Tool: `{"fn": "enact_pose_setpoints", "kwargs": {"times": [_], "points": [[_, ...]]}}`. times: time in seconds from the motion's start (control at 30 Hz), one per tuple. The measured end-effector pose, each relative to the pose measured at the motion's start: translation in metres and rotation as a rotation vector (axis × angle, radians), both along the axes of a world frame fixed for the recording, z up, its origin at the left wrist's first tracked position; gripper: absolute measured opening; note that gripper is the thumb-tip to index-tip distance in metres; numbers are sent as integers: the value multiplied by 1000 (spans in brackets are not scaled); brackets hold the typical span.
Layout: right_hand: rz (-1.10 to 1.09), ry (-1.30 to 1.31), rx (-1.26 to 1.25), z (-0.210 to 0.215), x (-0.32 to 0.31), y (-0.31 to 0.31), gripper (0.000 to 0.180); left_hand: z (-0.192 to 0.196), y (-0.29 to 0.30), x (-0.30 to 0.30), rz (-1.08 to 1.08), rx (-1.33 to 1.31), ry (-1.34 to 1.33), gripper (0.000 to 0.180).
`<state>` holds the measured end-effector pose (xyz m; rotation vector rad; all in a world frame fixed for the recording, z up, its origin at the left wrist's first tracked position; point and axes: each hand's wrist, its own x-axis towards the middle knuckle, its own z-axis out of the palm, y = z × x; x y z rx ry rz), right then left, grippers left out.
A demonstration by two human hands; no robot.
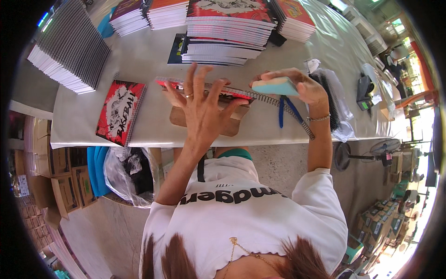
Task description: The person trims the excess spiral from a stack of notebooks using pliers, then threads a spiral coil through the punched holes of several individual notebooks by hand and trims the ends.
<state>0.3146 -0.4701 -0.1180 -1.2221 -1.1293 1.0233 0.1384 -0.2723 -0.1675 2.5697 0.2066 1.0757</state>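
My left hand (202, 104) grips a red-covered spiral notebook (174, 83), tilted with its bound edge up. Its fingers are spread over that edge, and the thumb presses on the near side. A dark wire coil (267, 99) runs through the edge and sticks out well past its right end. In my right hand (310, 88) is a light blue foam block (277, 87), held just above the loose coil. Beneath the notebook lies a brown board (230, 126). A blue-handled tool (281, 112), perhaps pliers, rests under the coil.
Another red spiral notebook (121, 111) lies at left, near a tall stack of bound notebooks (74, 49). More notebook stacks (227, 39) stand at the back. Black coils in clear plastic (332, 100) and a black tape dispenser (364, 90) sit at right. Below the table edge is a lined bin (127, 176).
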Motion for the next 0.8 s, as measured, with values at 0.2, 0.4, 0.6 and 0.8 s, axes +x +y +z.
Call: {"fn": "enact_pose_setpoints", "kwargs": {"times": [0.2, 0.4, 0.6, 0.8], "points": [[-101, -526, -521, 24, -24, 28, 74, 1, 1, -4, -69, -127, -32, 40], [5, -237, -253, 36, -27, 27, 60, 5, 5, -5, -159, -211, 7, 34], [-101, -507, -436, 57, -52, 35, 53, 10, 16, -7, -249, -301, -22, 32], [-152, -632, -362, 35, -38, 44, 49, 16, 20, -3, -273, -222, -9, 33]]}}
